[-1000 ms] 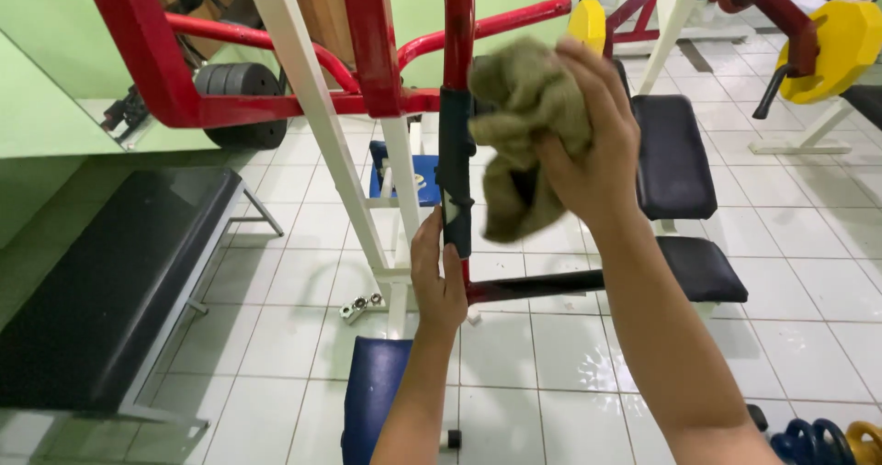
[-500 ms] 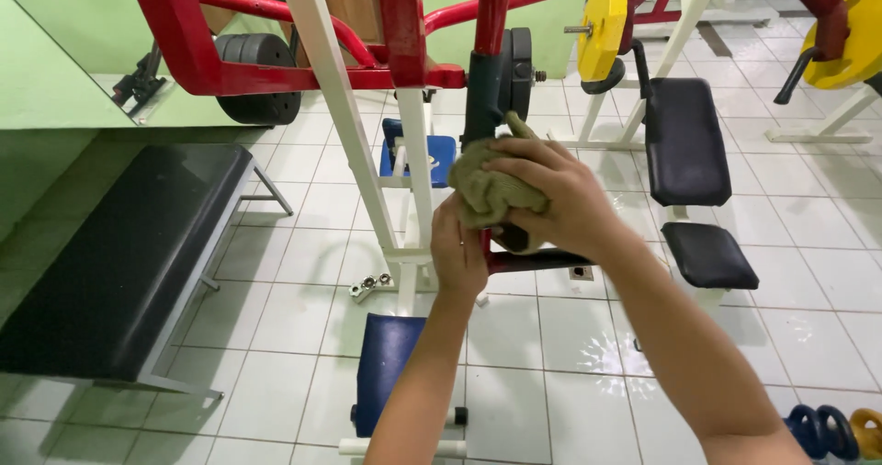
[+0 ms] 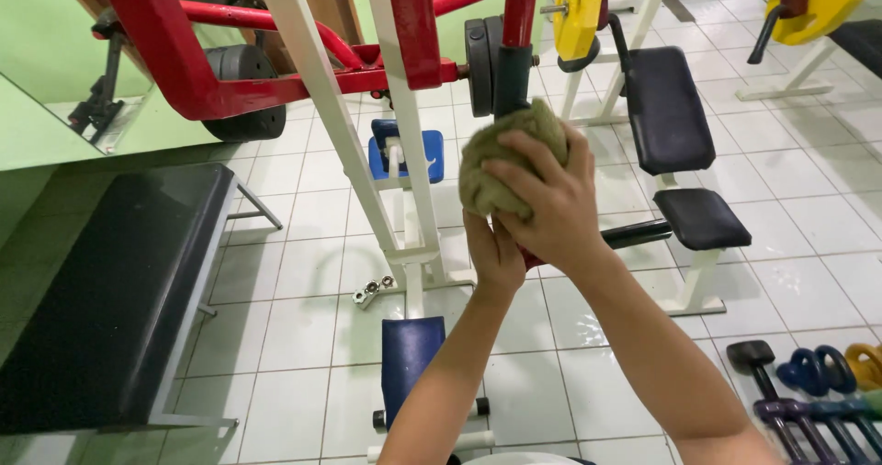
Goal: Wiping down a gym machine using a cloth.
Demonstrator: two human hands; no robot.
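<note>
Centre: the right hand (image 3: pixel 549 203) presses a cloth (image 3: pixel 501 157) against the upright bar (image 3: pixel 513 56) of the machine; the left hand (image 3: pixel 494 255) lies directly below it, on the same bar. Behind the cloth, a weight plate (image 3: pixel 478 53) sits on the bar's left side. Left of the hands stands the frame post (image 3: pixel 404 153), with a small pad (image 3: pixel 404 157) behind it and a seat (image 3: pixel 411 359) on the floor (image 3: pixel 294 272) before it. Far left: a flat bench (image 3: pixel 110 290), a plate stack (image 3: pixel 241 88) behind it. Right of the hands: a backrest (image 3: pixel 663 107) above a seat pad (image 3: pixel 703 219). Lower right corner: dumbbells (image 3: pixel 818 391) on the floor.
</note>
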